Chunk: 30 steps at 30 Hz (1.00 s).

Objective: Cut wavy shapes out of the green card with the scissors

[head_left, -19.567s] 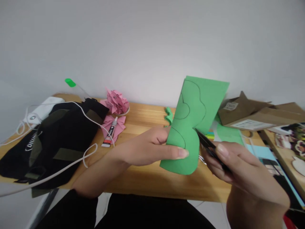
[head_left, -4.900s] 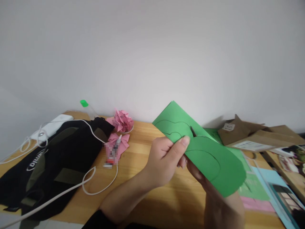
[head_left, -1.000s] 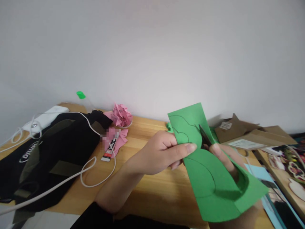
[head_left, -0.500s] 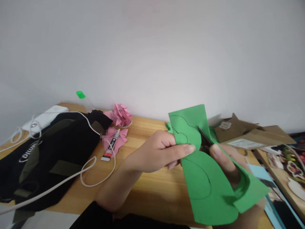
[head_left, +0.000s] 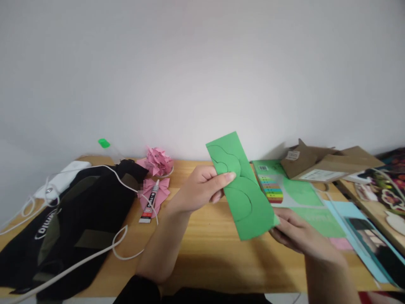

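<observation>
Green paper [head_left: 245, 194] is held between both hands [head_left: 207, 185].

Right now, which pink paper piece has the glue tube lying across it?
The flatter, folded piece in front; the glue tube lies across it. The ruffled pink flower behind has no tube on it.

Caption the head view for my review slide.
Both hands hold green paper marked with curved lines above a wooden table.

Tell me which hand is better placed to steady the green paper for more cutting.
Probably the left hand: it grips the green paper near mid-length, while the right hand is only at a lower corner.
</observation>
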Each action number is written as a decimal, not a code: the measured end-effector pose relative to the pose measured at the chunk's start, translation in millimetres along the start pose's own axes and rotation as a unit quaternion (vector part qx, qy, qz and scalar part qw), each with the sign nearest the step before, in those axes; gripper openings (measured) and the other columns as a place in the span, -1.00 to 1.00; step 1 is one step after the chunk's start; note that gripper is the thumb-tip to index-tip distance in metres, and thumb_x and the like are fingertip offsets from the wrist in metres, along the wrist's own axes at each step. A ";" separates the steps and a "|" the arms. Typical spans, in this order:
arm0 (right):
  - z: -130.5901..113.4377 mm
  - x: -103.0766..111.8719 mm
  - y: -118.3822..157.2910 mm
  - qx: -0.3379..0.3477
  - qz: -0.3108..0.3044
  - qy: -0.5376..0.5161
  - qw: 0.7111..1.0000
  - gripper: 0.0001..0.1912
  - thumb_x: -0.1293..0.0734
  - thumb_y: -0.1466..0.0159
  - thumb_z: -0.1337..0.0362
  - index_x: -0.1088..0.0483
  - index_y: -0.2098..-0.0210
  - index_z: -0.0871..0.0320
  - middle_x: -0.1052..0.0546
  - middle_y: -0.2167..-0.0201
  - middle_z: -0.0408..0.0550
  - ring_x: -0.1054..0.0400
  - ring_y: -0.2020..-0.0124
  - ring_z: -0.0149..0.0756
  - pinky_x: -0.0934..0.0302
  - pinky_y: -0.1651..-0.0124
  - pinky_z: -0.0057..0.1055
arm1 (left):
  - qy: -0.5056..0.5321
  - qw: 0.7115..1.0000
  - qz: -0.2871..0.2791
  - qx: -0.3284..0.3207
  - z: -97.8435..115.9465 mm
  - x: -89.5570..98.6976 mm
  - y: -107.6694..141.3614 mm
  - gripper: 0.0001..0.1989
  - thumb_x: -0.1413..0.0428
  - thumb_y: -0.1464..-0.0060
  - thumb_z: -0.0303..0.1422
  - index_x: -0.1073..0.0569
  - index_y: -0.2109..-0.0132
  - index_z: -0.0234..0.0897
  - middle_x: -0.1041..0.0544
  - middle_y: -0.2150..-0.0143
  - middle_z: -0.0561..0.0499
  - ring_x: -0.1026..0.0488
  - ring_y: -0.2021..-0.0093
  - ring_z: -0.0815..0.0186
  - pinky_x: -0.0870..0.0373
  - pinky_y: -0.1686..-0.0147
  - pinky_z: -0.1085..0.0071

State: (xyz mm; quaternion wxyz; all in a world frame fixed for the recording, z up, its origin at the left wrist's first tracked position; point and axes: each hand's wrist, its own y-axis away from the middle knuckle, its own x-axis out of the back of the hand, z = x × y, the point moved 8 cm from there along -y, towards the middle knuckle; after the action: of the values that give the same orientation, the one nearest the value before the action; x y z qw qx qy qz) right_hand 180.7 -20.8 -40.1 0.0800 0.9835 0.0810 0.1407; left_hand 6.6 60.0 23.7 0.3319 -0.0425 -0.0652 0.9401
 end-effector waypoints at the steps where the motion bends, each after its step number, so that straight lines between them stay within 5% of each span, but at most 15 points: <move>1: 12.8 1.0 6.0 -0.037 -0.015 0.022 0.999 -0.44 -0.23 -0.17 -0.26 -0.21 0.57 0.12 -0.10 0.67 -0.25 0.06 0.65 -0.47 0.13 0.64 -0.50 | -0.017 1.000 0.001 -0.001 -1.5 0.7 -2.6 -0.55 -0.03 -0.15 -0.21 -0.22 0.65 -0.28 -0.19 0.75 0.17 -0.06 0.72 0.55 0.04 0.69 0.54; 5: 38.8 24.8 29.3 -0.128 0.061 0.161 0.977 -0.43 -0.13 -0.20 -0.28 -0.23 0.52 0.11 -0.12 0.66 -0.24 0.00 0.63 -0.43 0.08 0.59 -0.46 | -0.100 0.994 0.031 -0.007 -9.8 6.1 -14.7 -0.52 -0.06 -0.12 -0.20 -0.22 0.69 -0.28 -0.22 0.76 0.13 -0.11 0.70 0.54 -0.02 0.65 0.53; 10: 66.0 44.3 51.0 -0.185 0.131 0.394 0.891 -0.46 -0.11 -0.20 -0.20 -0.32 0.57 0.11 -0.40 0.64 -0.01 -0.28 0.54 -0.19 -0.07 0.48 -0.34 | -0.193 0.976 0.095 0.014 -30.3 27.3 -3.2 -0.55 -0.06 -0.11 -0.28 -0.23 0.69 -0.29 -0.22 0.75 0.14 -0.10 0.70 0.54 -0.04 0.64 0.53; 13: 95.1 34.2 64.4 -0.229 0.087 0.429 0.869 -0.49 -0.14 -0.20 -0.17 -0.38 0.52 0.12 -0.51 0.53 0.09 -0.37 0.48 -0.09 -0.08 0.49 -0.33 | -0.251 0.955 0.144 0.073 -52.2 51.1 30.9 -0.56 -0.08 -0.09 -0.34 -0.24 0.72 -0.30 -0.23 0.77 0.13 -0.13 0.71 0.52 -0.04 0.64 0.53; 16: 108.5 30.2 79.1 -0.256 0.116 0.439 0.853 -0.50 -0.14 -0.21 -0.17 -0.37 0.48 0.12 -0.52 0.51 0.11 -0.40 0.46 -0.05 -0.08 0.50 -0.34 | -0.211 0.942 0.190 0.178 -87.3 74.4 77.9 -0.56 -0.13 -0.04 -0.34 -0.26 0.74 -0.31 -0.25 0.78 0.10 -0.13 0.71 0.53 -0.04 0.64 0.53; 21: 115.8 21.4 91.9 -0.251 0.110 0.442 0.854 -0.54 -0.16 -0.23 -0.13 -0.32 0.51 0.11 -0.48 0.56 0.08 -0.35 0.51 -0.10 -0.05 0.49 -0.33 | -0.176 0.934 0.225 0.215 -123.6 91.2 137.0 -0.53 -0.13 -0.01 -0.19 -0.19 0.73 -0.26 -0.16 0.80 0.13 -0.08 0.73 0.51 0.03 0.68 0.52; 25: 109.2 29.2 101.0 -0.194 0.195 0.362 0.891 -0.49 -0.15 -0.20 -0.20 -0.24 0.56 0.09 -0.32 0.67 -0.06 -0.23 0.59 -0.23 0.00 0.52 -0.36 | -0.150 0.936 0.225 0.226 -133.5 89.4 156.2 -0.51 -0.15 0.03 -0.11 -0.16 0.71 -0.25 -0.11 0.80 0.16 -0.01 0.74 0.53 0.10 0.70 0.52; 28: 108.4 26.7 103.9 -0.150 0.252 0.139 0.946 -0.43 -0.18 -0.14 -0.31 -0.26 0.53 0.10 -0.17 0.72 -0.22 -0.04 0.70 -0.41 0.09 0.63 -0.43 | -0.121 0.946 0.189 0.234 -133.0 72.5 154.3 -0.51 -0.16 0.05 -0.09 -0.15 0.70 -0.25 -0.08 0.79 0.18 0.01 0.72 0.53 0.08 0.69 0.53; 30: 104.5 14.4 98.0 -0.112 0.266 -0.052 0.956 -0.42 -0.24 -0.08 -0.33 -0.30 0.46 0.11 -0.07 0.75 -0.32 0.12 0.75 -0.50 0.21 0.70 -0.48 | -0.097 0.954 0.145 0.245 -132.8 51.5 148.5 -0.51 -0.15 0.03 -0.09 -0.16 0.68 -0.26 -0.08 0.79 0.19 0.03 0.72 0.54 0.10 0.68 0.52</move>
State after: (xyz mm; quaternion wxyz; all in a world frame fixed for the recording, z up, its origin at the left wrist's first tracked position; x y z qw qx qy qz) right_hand 238.0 -127.7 -117.6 0.1531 0.9602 -0.2043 0.1136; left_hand -108.8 -9.7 -131.8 0.1847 0.1230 0.1421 0.9647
